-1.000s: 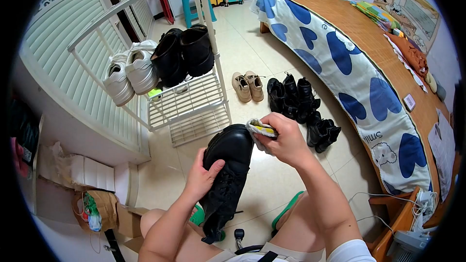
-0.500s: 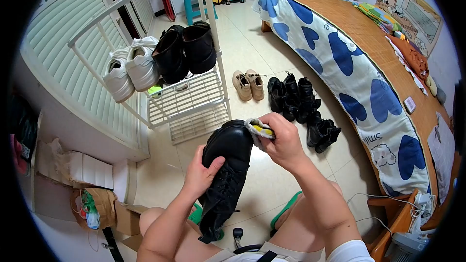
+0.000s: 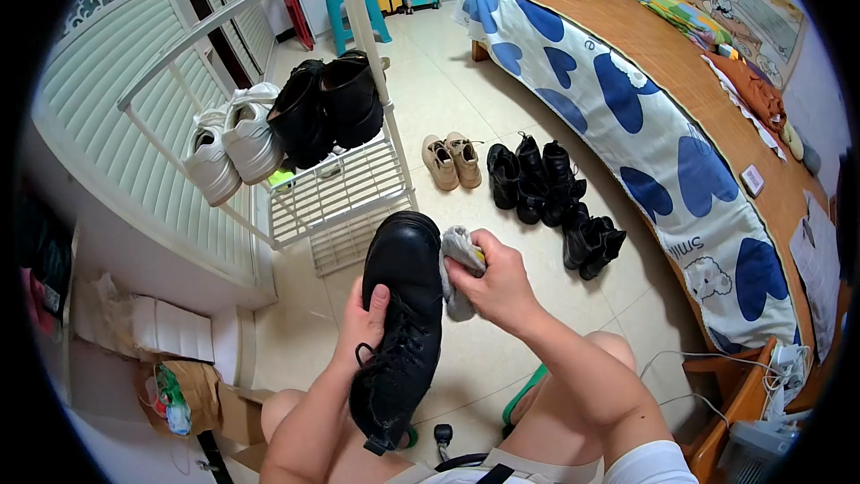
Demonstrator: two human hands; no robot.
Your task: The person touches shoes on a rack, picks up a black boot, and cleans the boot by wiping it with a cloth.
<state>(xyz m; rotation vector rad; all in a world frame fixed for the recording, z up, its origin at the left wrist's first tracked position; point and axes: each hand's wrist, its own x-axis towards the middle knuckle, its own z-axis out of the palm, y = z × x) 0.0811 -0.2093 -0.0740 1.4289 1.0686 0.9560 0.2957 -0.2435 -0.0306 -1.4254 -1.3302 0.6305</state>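
A black lace-up shoe is held toe-up above my lap by my left hand, whose thumb lies across its upper. My right hand grips a grey cloth with a bit of yellow showing at its edge. The cloth is against or very close to the right side of the shoe, below the toe; I cannot tell whether it touches. The shoe's laces hang loosely at its middle, and its heel end points down toward my knees.
A white rack on the left carries white sneakers and black shoes. Beige shoes and several black boots stand on the floor. A bed fills the right side. A paper bag is at lower left.
The shoe has moved slightly left and turned more upright. My right hand and the cloth have gone from the toe down along the shoe's right side. The view has shifted a little.
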